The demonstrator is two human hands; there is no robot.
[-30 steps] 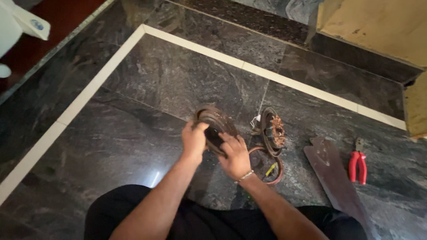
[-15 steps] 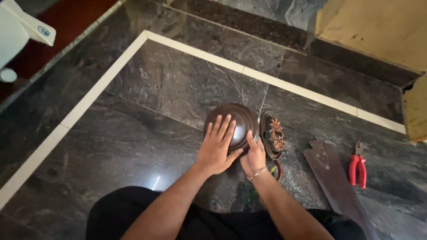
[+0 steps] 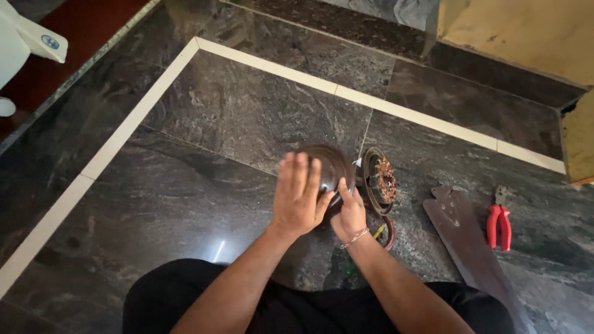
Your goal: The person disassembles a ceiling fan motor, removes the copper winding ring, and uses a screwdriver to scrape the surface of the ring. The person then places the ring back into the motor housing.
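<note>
A round dark brown fan motor cover (image 3: 333,166) stands on the dark stone floor in front of me. My left hand (image 3: 298,195) lies flat against its near side, fingers spread upward. My right hand (image 3: 348,213), with a thin bracelet at the wrist, grips the cover's lower right edge. Just right of the cover sits the motor core (image 3: 380,180) with copper windings showing. Another ring-shaped brown part (image 3: 385,227) with coloured wires lies partly hidden behind my right hand.
A dark fan blade (image 3: 470,238) lies on the floor at right, with red-handled pliers (image 3: 499,222) beside it. A pale stone strip (image 3: 396,111) crosses the floor. A wooden panel (image 3: 526,31) stands at the back right. A white object (image 3: 25,43) is at far left.
The brown cover was turned over from its open side to its domed side. My left hand moved onto its near face, and my right hand shifted to its lower edge.
</note>
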